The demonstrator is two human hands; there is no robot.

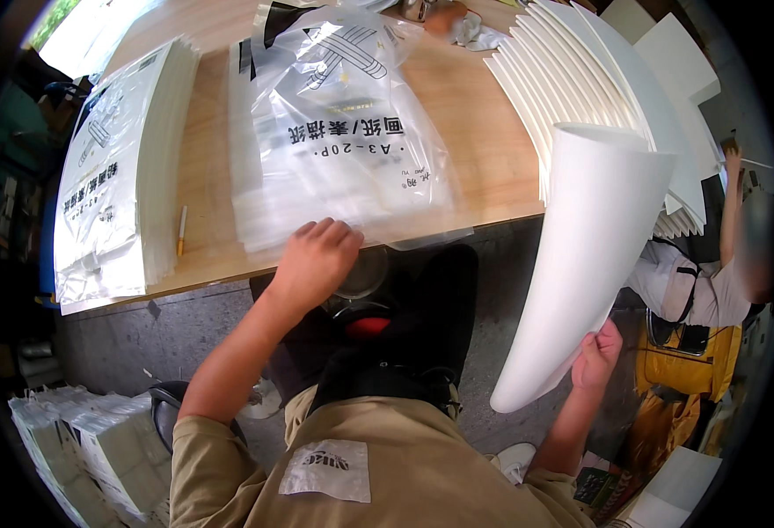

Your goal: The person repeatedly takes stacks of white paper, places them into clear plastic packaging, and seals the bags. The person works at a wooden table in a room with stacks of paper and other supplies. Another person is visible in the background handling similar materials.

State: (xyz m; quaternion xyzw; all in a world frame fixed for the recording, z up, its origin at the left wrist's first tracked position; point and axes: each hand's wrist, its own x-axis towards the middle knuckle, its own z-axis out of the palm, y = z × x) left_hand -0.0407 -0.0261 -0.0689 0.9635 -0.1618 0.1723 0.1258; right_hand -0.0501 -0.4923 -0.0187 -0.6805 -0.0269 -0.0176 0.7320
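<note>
My right hand grips the lower edge of a curled white paper sheet, or a thin sheaf of them; I cannot tell which. The paper bows upright beside the table's front edge, its top near the fanned white paper. At the table's near edge, my left hand has its fingers curled on the open end of a clear plastic bag with black print and a pencil drawing. That bag lies on top of other flat bags. Its fingertips are partly hidden.
Filled paper packs are stacked on the wooden table's left, with a cigarette beside them. Fanned white paper stacks cover the right end. A co-worker is at far right, near a yellow bag. Wrapped bundles stand at lower left.
</note>
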